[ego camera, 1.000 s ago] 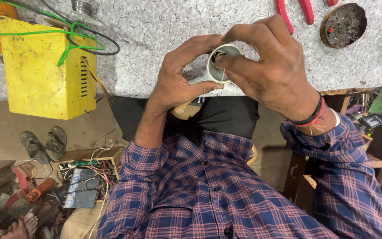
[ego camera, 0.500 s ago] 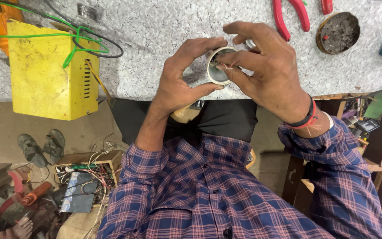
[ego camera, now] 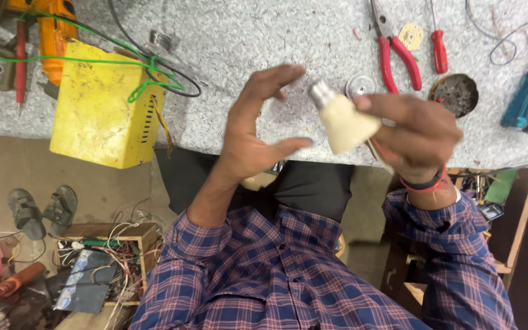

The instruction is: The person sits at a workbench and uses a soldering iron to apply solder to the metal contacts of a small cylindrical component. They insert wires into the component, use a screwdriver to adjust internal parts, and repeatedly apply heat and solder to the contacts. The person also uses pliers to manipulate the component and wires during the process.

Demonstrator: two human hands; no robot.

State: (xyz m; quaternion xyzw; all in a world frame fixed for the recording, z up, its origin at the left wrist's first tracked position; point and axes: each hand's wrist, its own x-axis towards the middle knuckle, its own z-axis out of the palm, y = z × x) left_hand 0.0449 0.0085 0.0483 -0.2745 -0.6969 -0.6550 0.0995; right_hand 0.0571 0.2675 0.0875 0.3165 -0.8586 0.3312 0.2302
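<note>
Separated since half a second ago: both hands, formerly clasped together around the bulb.
Counter (ego camera: 245,36): speckled grey, carries yellow box (ego camera: 102,110).
Left hand (ego camera: 255,131): spread open, empty.
Right hand (ego camera: 414,137): closed around cream bulb (ego camera: 344,122), metal base pointing away, above counter edge. Advice: steady the blurred grip.

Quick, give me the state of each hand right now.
Left hand: open, fingers spread, holding nothing.
Right hand: closed on the cream bulb housing, metal cap pointing towards the left hand.
</note>
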